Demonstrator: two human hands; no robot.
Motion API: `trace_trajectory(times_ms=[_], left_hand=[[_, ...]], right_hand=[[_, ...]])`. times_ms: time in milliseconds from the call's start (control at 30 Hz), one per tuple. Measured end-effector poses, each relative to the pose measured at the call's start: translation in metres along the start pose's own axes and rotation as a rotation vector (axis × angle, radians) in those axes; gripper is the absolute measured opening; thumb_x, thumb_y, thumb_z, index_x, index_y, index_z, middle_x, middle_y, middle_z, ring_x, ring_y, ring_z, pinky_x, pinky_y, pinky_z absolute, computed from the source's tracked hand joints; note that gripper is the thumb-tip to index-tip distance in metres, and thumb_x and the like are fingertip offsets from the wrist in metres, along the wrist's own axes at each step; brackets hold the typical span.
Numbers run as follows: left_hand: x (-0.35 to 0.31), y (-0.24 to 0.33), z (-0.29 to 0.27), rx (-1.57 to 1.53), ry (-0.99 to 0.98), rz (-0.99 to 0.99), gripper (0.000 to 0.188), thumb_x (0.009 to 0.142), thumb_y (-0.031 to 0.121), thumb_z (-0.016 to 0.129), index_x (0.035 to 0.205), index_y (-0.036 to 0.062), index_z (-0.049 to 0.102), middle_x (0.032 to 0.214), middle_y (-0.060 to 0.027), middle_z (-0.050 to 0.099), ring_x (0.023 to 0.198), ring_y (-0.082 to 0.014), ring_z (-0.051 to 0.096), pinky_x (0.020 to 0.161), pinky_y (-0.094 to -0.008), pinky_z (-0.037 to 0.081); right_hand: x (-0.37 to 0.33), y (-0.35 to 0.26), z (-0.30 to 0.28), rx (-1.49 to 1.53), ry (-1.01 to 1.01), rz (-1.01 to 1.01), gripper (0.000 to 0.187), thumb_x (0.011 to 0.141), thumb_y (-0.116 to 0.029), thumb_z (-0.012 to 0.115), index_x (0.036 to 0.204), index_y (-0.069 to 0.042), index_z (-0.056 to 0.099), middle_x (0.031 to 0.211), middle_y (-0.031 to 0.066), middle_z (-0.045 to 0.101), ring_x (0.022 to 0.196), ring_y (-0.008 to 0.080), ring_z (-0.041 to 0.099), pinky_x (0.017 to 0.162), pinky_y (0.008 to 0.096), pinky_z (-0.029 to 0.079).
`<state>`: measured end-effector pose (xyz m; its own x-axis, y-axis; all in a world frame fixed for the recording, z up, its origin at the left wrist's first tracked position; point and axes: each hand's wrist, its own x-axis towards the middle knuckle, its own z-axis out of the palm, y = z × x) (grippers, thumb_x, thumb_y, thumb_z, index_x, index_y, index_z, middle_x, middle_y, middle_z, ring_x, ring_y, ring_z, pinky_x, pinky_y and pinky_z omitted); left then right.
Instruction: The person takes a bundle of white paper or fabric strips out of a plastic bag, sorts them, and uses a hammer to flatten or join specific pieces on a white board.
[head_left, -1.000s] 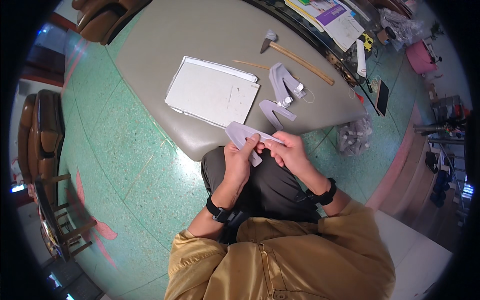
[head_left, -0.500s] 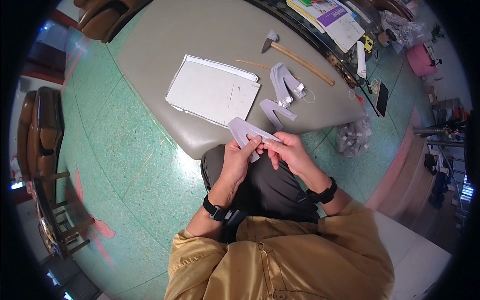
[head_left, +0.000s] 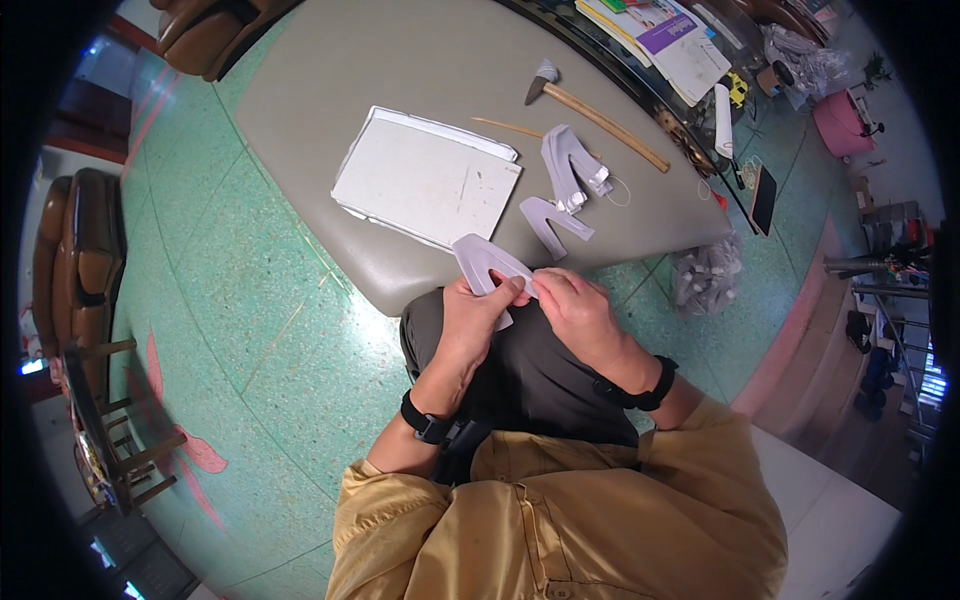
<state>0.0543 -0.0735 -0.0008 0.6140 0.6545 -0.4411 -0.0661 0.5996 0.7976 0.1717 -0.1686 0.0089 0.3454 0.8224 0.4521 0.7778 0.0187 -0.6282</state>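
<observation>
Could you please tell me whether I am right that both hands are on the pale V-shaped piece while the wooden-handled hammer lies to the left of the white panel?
Not quite: the wooden-handled hammer lies to the right of the white panel, as the head view shows. The left hand and right hand are indeed on the pale V-shaped piece.
</observation>
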Motion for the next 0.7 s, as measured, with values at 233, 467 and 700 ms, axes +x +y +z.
trace_trajectory(times_ms=[233,467,700], left_hand=[[-0.001,0.001,0.002,0.136,0.047,0.03,0.006,0.077,0.0,0.063,0.081,-0.0033,0.06,0.074,-0.009,0.063,0.063,-0.0142,0.06,0.061,-0.0237,0.048],[0.002,0.002,-0.002,-0.031,0.026,0.03,0.006,0.078,0.003,0.063,0.082,-0.0012,0.061,0.074,-0.0069,0.062,0.064,-0.0136,0.058,0.062,-0.0245,0.046],[0.001,0.002,-0.003,-0.152,-0.055,-0.03,0.015,0.077,0.003,0.064,0.092,0.0019,0.06,0.085,-0.006,0.061,0.077,-0.0126,0.055,0.07,-0.0258,0.043]], right_hand=[[0.002,0.001,-0.002,-0.024,-0.151,0.09,0.015,0.075,-0.001,0.062,0.087,-0.003,0.053,0.079,0.0129,0.057,0.071,0.0315,0.059,0.063,0.0374,0.05],[0.003,0.0,-0.008,0.877,-0.201,0.706,0.021,0.089,-0.011,0.055,0.105,0.003,0.053,0.095,0.0108,0.061,0.07,0.0133,0.061,0.056,0.0246,0.05],[-0.001,0.007,-0.008,1.001,-0.272,0.782,0.022,0.093,-0.012,0.046,0.104,0.004,0.054,0.076,0.011,0.06,0.055,0.0155,0.061,0.046,0.0241,0.049]])
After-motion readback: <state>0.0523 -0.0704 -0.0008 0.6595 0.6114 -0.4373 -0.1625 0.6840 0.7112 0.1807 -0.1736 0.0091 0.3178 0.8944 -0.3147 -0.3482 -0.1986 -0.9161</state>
